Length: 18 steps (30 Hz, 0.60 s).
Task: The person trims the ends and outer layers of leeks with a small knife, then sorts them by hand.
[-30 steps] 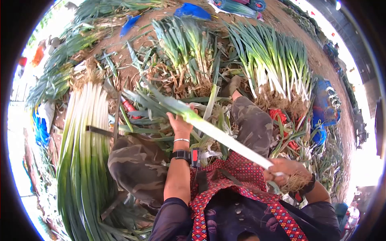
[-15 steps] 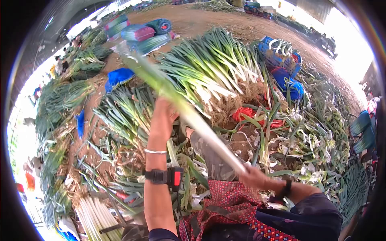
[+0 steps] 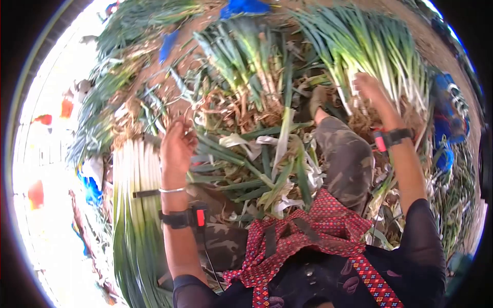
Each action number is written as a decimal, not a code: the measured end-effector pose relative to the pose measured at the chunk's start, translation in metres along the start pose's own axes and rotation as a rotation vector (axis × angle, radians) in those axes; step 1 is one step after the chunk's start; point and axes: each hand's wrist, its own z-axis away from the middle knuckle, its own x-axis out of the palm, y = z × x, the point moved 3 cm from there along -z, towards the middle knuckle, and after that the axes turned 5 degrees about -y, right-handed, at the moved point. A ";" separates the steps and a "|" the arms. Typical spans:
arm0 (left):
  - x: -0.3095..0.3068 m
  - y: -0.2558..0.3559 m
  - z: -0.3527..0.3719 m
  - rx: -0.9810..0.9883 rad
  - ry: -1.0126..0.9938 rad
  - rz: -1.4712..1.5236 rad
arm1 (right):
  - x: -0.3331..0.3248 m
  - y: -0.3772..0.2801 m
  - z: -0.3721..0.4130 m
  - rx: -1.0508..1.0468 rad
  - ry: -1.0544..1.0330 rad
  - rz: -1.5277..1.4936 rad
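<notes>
My left hand [image 3: 178,143] is raised above the cut leaves at the left, its fingers bent but apart, and nothing shows in it. Just beyond its fingertips are tangled roots and dry leaves. My right hand [image 3: 371,90] is over the white stems of a large leek bunch [image 3: 380,49], fingers loosely spread and slightly blurred, holding nothing visible. A smaller leek bunch [image 3: 246,61] with brown roots lies between the hands. Beside my left forearm is a row of cleaned leeks [image 3: 136,205], white ends away from me.
Leek piles [image 3: 138,31] cover the far left. Leaf scraps [image 3: 257,174] lie between my legs. A blue crate [image 3: 447,110] is at the right edge, and a blue cloth [image 3: 244,7] at the top. My shoe [image 3: 318,101] is near the large bunch.
The view has turned down and left. The long leek that was between my hands is no longer in them. My right hand has moved forward to the large bunch; my left hand has moved left.
</notes>
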 end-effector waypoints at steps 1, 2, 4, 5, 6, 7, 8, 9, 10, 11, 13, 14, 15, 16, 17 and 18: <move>-0.023 0.008 -0.002 0.024 -0.054 0.066 | 0.064 -0.008 -0.005 -0.060 -0.122 -0.095; -0.032 0.015 0.000 0.049 0.011 0.117 | 0.123 -0.021 -0.004 -0.172 -0.206 0.127; -0.052 0.016 -0.003 0.103 0.055 0.202 | 0.249 -0.004 0.001 -0.135 -0.493 0.027; -0.059 0.010 -0.004 0.115 0.047 0.215 | 0.311 0.005 0.003 -0.103 -0.633 -0.018; -0.067 0.003 -0.005 0.127 0.035 0.227 | 0.353 -0.006 0.021 -0.315 -0.630 0.349; -0.080 -0.008 -0.007 0.059 0.040 0.275 | 0.397 0.000 0.035 -0.198 -0.624 0.275; -0.079 -0.011 -0.004 0.058 0.043 0.269 | 0.435 0.010 0.050 -0.131 -0.638 0.252; -0.071 -0.005 0.006 0.056 0.056 0.259 | 0.469 0.026 0.059 -0.201 -0.606 0.277; -0.068 0.006 0.012 0.067 0.066 0.242 | 0.498 0.042 0.066 -0.093 -0.701 0.415; -0.074 0.016 0.017 0.090 0.077 0.263 | 0.515 0.045 0.070 -0.058 -0.726 0.451; -0.091 0.031 0.031 0.114 0.128 0.253 | 0.539 0.054 0.083 -0.120 -0.607 0.649; -0.102 0.034 0.035 0.131 0.146 0.300 | 0.551 0.059 0.085 -0.134 -0.599 0.661; -0.106 0.037 0.041 0.121 0.184 0.273 | 0.556 0.059 0.086 -0.148 -0.588 0.677; -0.109 0.039 0.046 0.107 0.218 0.250 | 0.559 0.062 0.087 -0.159 -0.575 0.698; -0.111 0.038 0.048 0.091 0.212 0.217 | 0.563 0.064 0.087 -0.176 -0.595 0.678; -0.112 0.037 0.052 0.079 0.206 0.187 | 0.570 0.076 0.090 -0.163 -0.654 0.635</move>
